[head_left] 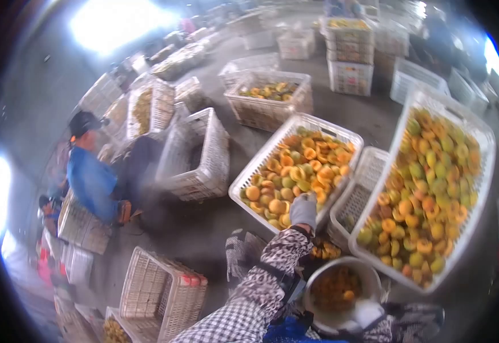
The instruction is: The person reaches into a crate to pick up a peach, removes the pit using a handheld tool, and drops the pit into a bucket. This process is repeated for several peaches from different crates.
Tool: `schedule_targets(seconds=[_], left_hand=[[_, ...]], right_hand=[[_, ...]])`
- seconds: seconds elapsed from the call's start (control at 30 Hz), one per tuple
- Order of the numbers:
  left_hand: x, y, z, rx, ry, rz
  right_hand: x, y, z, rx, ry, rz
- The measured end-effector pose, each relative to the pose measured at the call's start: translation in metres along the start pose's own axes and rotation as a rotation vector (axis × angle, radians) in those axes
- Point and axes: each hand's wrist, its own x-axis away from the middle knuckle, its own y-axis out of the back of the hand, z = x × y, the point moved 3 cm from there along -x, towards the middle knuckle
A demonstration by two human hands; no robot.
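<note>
My left hand [304,211], in a pale grey glove, reaches to the near right edge of a white plastic crate [243,178] of halved orange-yellow stone fruit [288,182]. Its fingers look drawn together against the fruit; what they hold, if anything, is hidden. My right hand [369,313], a white blur, is low at the rim of a round white bucket [375,274] between my legs. Smaller orange pieces [336,288] lie inside the bucket. The right fingers are smeared by motion.
A large white crate [492,154] of fruit halves leans at right, with a smaller crate [369,166] between. An empty crate [183,286] lies tipped at lower left. A person in blue [92,177] sits at left beside another crate [215,154]. Stacked crates [349,57] stand behind.
</note>
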Motion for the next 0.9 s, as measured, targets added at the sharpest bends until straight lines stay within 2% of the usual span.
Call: schedule_targets(seconds=[0.03, 0.1, 0.13, 0.17, 0.23, 0.27, 0.3, 0.33, 0.37, 0.4, 0.43, 0.5, 0.57, 0.63, 0.67, 0.7, 0.77, 0.8, 0.83, 0.9], left_hand=[[-0.001, 0.010, -0.019, -0.424, -0.010, 0.025], [-0.014, -0.008, -0.021, -0.482, -0.399, -0.152], [-0.014, -0.027, -0.019, -0.506, -0.627, -0.148], [-0.011, -0.044, -0.023, -0.624, -0.845, -0.065], [-0.002, -0.069, -0.025, -0.481, -1.097, 0.066], [-0.003, -0.061, -0.032, -0.543, -0.976, 0.199], [-0.005, -0.051, -0.041, -0.590, -0.918, 0.226], [-0.024, -0.058, -0.023, -0.594, -1.035, 0.083], [-0.040, -0.053, -0.018, -0.625, -0.967, 0.065], [-0.055, -0.037, -0.023, -0.793, -0.775, 0.252], [-0.081, -0.050, 0.005, -0.711, -0.740, 0.259], [-0.100, -0.047, 0.007, -0.716, -0.895, 0.241], [-0.116, -0.053, -0.014, -0.767, -0.767, 0.093], [-0.116, -0.058, -0.051, -0.776, -0.698, 0.086], [-0.109, -0.062, -0.069, -0.747, -0.703, 0.142], [-0.106, -0.081, -0.067, -0.739, -0.709, 0.153], [-0.096, -0.131, -0.051, -0.667, -1.074, 0.344], [-0.103, -0.148, -0.037, -0.481, -0.928, 0.412], [-0.108, -0.150, -0.049, -0.475, -0.931, 0.421], [-0.136, -0.151, -0.069, -0.934, -0.766, 0.390]], right_hand=[[-0.001, -0.003, -0.008, 0.097, 0.013, 0.131], [-0.008, -0.052, -0.036, 0.118, -0.057, 0.027], [-0.015, 0.033, -0.004, -0.203, -0.421, -0.069], [-0.022, 0.054, 0.004, -0.204, -0.440, -0.048], [-0.015, 0.077, 0.015, -0.035, -0.232, -0.017], [-0.019, 0.099, 0.021, -0.165, -0.381, -0.003], [-0.024, 0.115, 0.025, -0.293, -0.523, 0.003], [-0.026, 0.117, 0.027, -0.289, -0.549, -0.030], [-0.027, 0.122, 0.026, -0.299, -0.539, -0.026], [-0.027, 0.124, 0.024, -0.320, -0.531, -0.014], [-0.030, 0.125, 0.021, -0.343, -0.518, -0.007], [-0.034, 0.138, 0.022, -0.360, -0.567, 0.030], [-0.035, 0.131, 0.021, -0.373, -0.615, 0.071], [-0.033, 0.108, 0.016, -0.285, -0.540, 0.032], [-0.030, 0.103, 0.014, -0.319, -0.455, -0.054], [-0.028, 0.100, 0.014, -0.319, -0.469, -0.050], [-0.030, 0.100, 0.017, -0.241, -0.454, -0.113], [-0.030, 0.100, 0.016, -0.306, -0.513, -0.069], [-0.033, 0.109, 0.016, -0.307, -0.524, -0.065], [-0.032, 0.122, 0.016, -0.334, -0.647, -0.013]])
